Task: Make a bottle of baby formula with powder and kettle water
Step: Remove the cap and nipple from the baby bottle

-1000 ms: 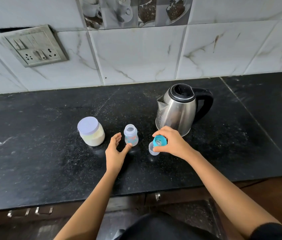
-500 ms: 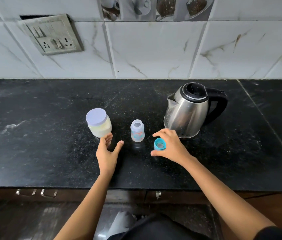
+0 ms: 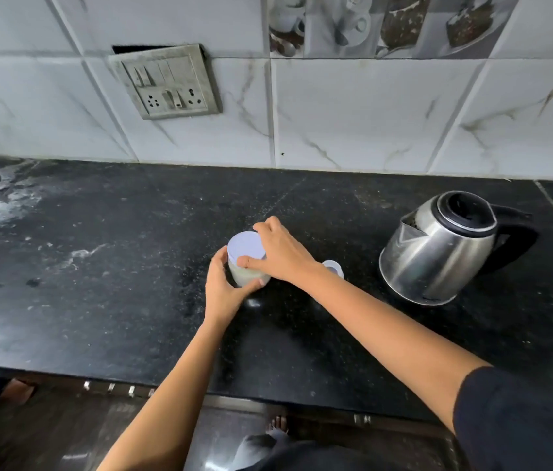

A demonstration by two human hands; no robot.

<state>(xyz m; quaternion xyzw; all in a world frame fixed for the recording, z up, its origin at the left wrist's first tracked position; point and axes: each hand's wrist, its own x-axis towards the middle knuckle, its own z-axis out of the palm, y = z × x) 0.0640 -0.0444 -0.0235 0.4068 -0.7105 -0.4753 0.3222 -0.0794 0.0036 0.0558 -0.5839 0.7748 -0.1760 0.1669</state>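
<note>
Lilac-lidded powder jar: both hands newly arrived; left hand grips body, right hand clasps lid; powder step begins.

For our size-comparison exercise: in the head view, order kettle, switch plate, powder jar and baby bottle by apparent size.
1. kettle
2. switch plate
3. powder jar
4. baby bottle, mostly hidden, so its rank is unsure

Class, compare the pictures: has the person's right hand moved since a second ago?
Yes. The right hand has gone left, away from the kettle, past the baby bottle, and now grips the lid of the powder jar.
</note>
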